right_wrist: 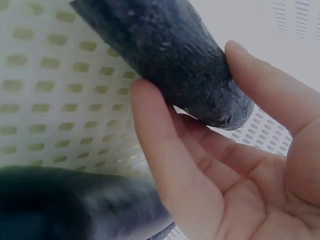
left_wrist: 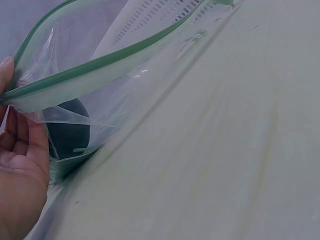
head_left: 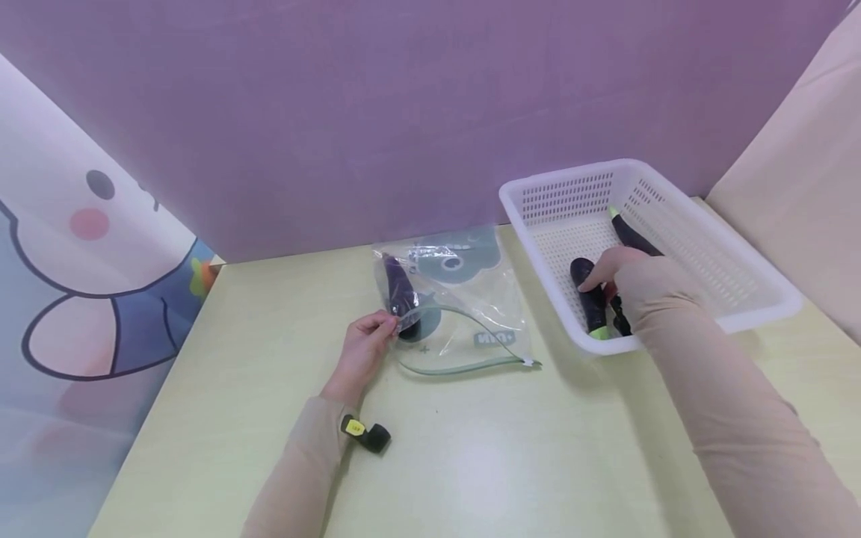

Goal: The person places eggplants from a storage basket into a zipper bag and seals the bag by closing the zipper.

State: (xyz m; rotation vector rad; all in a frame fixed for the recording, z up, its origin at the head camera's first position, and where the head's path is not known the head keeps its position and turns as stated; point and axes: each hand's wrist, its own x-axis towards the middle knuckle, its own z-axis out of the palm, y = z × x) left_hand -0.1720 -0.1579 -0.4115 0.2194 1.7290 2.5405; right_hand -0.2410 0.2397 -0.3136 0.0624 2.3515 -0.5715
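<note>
My left hand (head_left: 363, 347) pinches the green-edged mouth of a clear zip bag (head_left: 480, 314), holding it partly apart. Inside the bag, along its left side, lies a dark purple eggplant (head_left: 400, 291). Over in the white basket, my right hand (head_left: 617, 267) has thumb and fingers on either side of the end of a dark eggplant (right_wrist: 170, 55) with a green cap. A second eggplant (right_wrist: 85, 205) lies beside it, partly covered by the hand in the head view. Another eggplant (head_left: 634, 235) with a light green tip lies farther back in the basket.
The perforated white basket (head_left: 541, 258) stands at the right of the pale table (head_left: 464, 463), near a purple backdrop (head_left: 350, 127). A cartoon-printed cloth (head_left: 74, 299) hangs at the left. A small white slider (head_left: 528, 362) sits at the bag mouth's right end.
</note>
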